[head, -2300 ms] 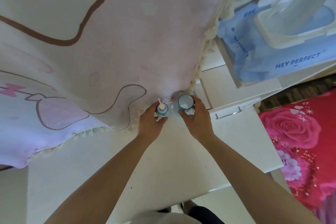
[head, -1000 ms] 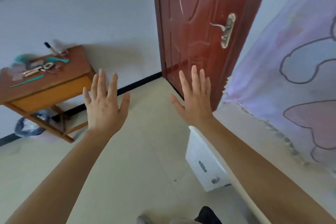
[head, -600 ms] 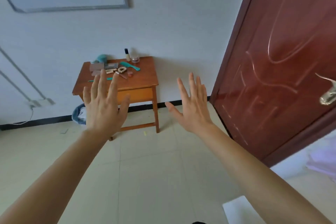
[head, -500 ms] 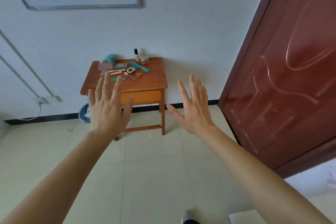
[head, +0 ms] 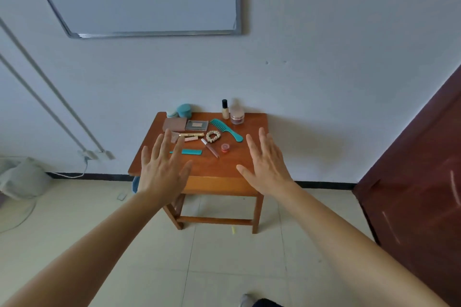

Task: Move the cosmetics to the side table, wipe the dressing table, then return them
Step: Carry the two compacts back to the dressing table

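- Both arms stretch out over the tiled floor (head: 224,269). The left hand (head: 163,169) and right hand (head: 268,167) are spread flat, each grip released and empty.
- Just past the fingertips is the small wooden side table. All the cosmetics in sight lie on its surface (head: 219,169).
- Nearest on it are a lip gloss tube (head: 210,148), a little red pot (head: 225,147) and a small teal comb (head: 190,151). They look light and hard and may roll or skid, so I'd pinch each across its middle.
- Behind those are a big teal comb (head: 225,129) and a flat palette (head: 197,125). Both look stiff and thin, best lifted by an edge.
- At the wall stand a foundation bottle (head: 225,109) and a glass jar (head: 237,114). They are probably heavier and breakable, so wrap the fingers round the body and keep them upright.
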Available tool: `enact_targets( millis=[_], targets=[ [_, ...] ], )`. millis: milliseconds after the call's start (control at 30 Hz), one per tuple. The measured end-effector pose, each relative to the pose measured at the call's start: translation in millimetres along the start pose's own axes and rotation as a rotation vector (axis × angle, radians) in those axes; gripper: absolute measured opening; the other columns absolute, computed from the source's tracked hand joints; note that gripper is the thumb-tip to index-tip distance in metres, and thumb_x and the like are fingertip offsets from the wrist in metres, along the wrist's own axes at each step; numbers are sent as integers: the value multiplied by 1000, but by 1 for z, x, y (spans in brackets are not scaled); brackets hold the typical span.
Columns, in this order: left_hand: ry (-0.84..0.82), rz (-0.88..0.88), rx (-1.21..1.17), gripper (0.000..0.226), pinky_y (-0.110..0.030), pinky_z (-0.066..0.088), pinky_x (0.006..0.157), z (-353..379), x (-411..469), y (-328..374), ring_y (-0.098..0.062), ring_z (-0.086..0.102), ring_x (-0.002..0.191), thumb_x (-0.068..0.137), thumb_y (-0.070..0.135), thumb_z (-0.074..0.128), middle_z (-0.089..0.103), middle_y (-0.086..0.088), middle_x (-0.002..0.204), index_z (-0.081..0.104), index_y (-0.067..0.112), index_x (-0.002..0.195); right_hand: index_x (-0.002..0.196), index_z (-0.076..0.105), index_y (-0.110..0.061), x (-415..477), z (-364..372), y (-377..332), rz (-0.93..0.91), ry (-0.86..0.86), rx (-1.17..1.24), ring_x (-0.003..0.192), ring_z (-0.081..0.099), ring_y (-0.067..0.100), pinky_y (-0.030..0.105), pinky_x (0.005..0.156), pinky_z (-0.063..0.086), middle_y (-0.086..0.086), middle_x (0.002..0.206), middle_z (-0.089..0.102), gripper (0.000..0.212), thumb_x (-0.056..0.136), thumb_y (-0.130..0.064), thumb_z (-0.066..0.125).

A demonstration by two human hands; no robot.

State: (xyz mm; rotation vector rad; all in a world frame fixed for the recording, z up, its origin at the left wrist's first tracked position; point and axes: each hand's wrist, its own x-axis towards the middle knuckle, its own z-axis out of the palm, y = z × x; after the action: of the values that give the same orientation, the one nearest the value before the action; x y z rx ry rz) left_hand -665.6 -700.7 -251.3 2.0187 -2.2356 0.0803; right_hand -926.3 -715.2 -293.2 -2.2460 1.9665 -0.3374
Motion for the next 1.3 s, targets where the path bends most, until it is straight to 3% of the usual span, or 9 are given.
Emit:
enact_targets(
  millis=[233, 400, 767, 933, 1133, 1300],
  targets=[
    [-108, -74, 97, 67, -58, 7, 119, 29, 100, -43, -27, -6, 150, 96, 58, 23, -13, -2, 163, 0, 32, 153, 156, -9, -25, 131, 24, -1, -16, -101, 21, 151, -11, 32, 47, 122, 6, 10, 162, -23, 82, 98, -60, 37],
    [-180, -67, 120, 76, -55, 4, 119, 64, 171, -87, -26, -6, 150, 85, 66, 5, -15, -1, 162, -3, 34, 153, 157, 3, -21, 209, 48, -13, -49, -156, 54, 152, -5, 28, 45, 121, 10, 9, 164, -11, 78, 99, -50, 46],
    [-439, 116, 68, 67, -53, 8, 120, 156, 348, -182, -26, -8, 150, 98, 52, 39, -9, -2, 163, 5, 32, 152, 155, 21, -24, 367, 129, -60, 26, -468, 105, 149, 18, 22, 42, 119, 27, 3, 163, 17, 63, 100, -33, 50],
    [-544, 267, 10, 70, -49, 11, 119, 202, 397, -194, -26, -6, 150, 97, 38, 52, -3, -2, 163, 9, 30, 152, 150, 33, -25, 409, 176, -76, 4, -466, 94, 147, 25, 21, 38, 116, 32, 2, 161, 24, 52, 101, -28, 49],
    [-570, 308, 40, 77, -54, 6, 120, 249, 413, -196, -26, -10, 150, 97, 39, 49, -3, -2, 164, 0, 26, 154, 155, 15, -30, 440, 220, -72, -78, -503, -4, 151, 13, 30, 47, 121, 19, 8, 163, 15, 65, 100, -34, 50],
    [-550, 275, 15, 53, -55, 14, 118, 254, 407, -188, -32, 3, 149, 94, 40, 52, -1, -8, 163, 28, 28, 140, 153, 24, -31, 433, 235, -66, -124, -479, -69, 147, 24, 30, 46, 119, 27, 8, 159, 26, 65, 98, -36, 57]
  ],
)
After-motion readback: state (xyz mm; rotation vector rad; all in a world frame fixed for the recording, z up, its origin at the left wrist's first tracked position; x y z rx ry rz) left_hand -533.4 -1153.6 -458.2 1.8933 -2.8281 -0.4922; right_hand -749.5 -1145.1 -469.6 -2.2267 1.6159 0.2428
